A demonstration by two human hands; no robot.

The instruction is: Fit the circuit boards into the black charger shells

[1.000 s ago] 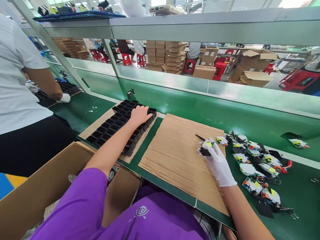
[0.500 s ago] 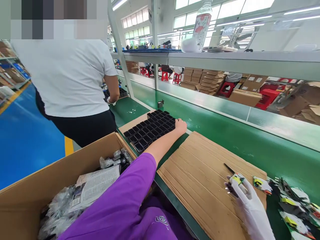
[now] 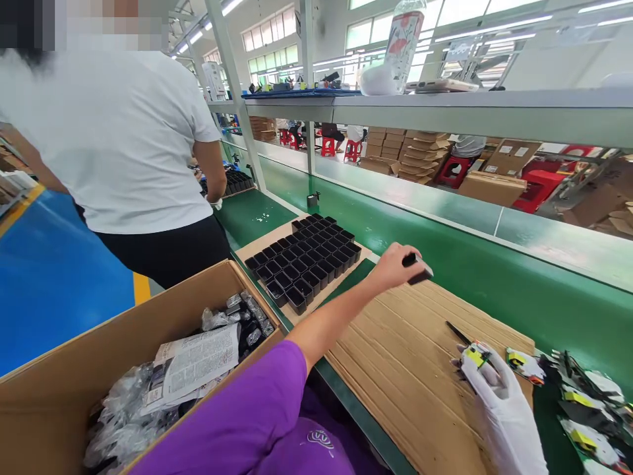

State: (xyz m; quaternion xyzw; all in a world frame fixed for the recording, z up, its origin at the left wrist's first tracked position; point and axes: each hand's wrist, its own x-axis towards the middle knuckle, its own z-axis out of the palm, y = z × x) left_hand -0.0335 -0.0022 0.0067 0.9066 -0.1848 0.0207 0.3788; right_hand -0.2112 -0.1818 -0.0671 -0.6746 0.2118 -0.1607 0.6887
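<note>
My bare left hand (image 3: 395, 265) grips a small black plastic case (image 3: 419, 269), held above the far edge of a brown cardboard sheet (image 3: 395, 369). Behind and left of it, rows of the same open black cases (image 3: 304, 257) stand on another piece of cardboard. In a white glove, my right hand (image 3: 487, 376) is closed around a small circuit board (image 3: 475, 353) with a yellow part, low over the cardboard sheet. A thin dark strip (image 3: 457, 332) sticks out beyond the fingers. More circuit boards (image 3: 583, 422) with wires lie to the right of that hand.
An open carton (image 3: 188, 297) holding plastic bags and a newspaper sheet (image 3: 198, 366) stands at my left. A co-worker in a white shirt (image 3: 128, 145) stands beyond it. Above the green belt (image 3: 395, 231) runs a shelf (image 3: 445, 105) with a bottle (image 3: 406, 46).
My left hand has come away from the rows of cases, moving right with one black case in its grip. My right hand stays over the cardboard with the circuit board.
</note>
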